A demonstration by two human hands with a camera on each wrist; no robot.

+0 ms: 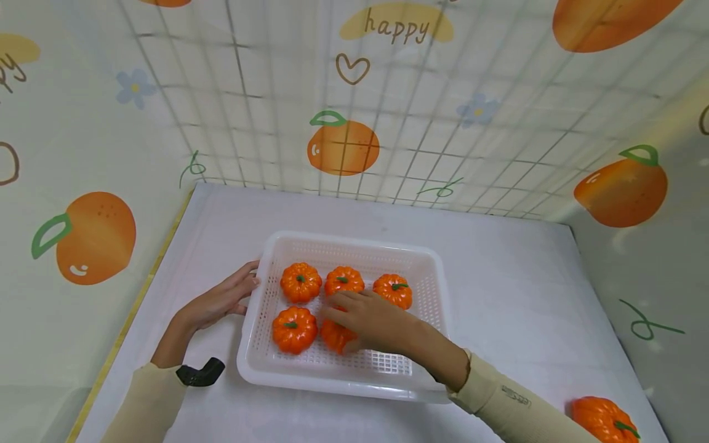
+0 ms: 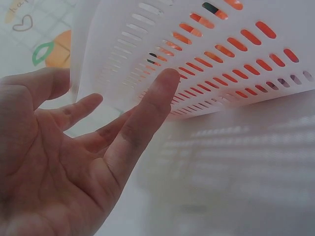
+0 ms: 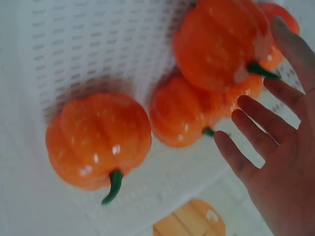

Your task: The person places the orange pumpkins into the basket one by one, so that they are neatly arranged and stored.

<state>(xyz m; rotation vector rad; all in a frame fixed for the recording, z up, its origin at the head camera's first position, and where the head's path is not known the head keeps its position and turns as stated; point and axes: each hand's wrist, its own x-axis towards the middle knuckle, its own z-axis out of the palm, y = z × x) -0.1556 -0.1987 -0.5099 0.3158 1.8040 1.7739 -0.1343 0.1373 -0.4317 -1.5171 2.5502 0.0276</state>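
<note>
A white perforated plastic basket (image 1: pixel 354 392) stands on the table with several small orange toy pumpkins inside. My left hand (image 1: pixel 218 301) is at the basket's left side, fingers extended; in the left wrist view its fingertips (image 2: pixel 167 81) lie against or close beside the slotted wall (image 2: pixel 118 29). My right hand (image 1: pixel 373 320) reaches into the basket over the front middle pumpkin (image 1: pixel 335 337), partly hiding it. In the right wrist view its fingers are spread and fairly straight beside that pumpkin (image 3: pixel 221 44); whether they touch it is unclear. Left of it sits another pumpkin (image 1: pixel 295 330).
Three pumpkins form the back row: left (image 1: pixel 301 283), middle (image 1: pixel 344 280) and right (image 1: pixel 392 291). One more pumpkin (image 1: pixel 604 419) lies on the table at the lower right. Printed curtains and a wire grid (image 1: pixel 266 123) enclose the white tabletop (image 1: pixel 509 295).
</note>
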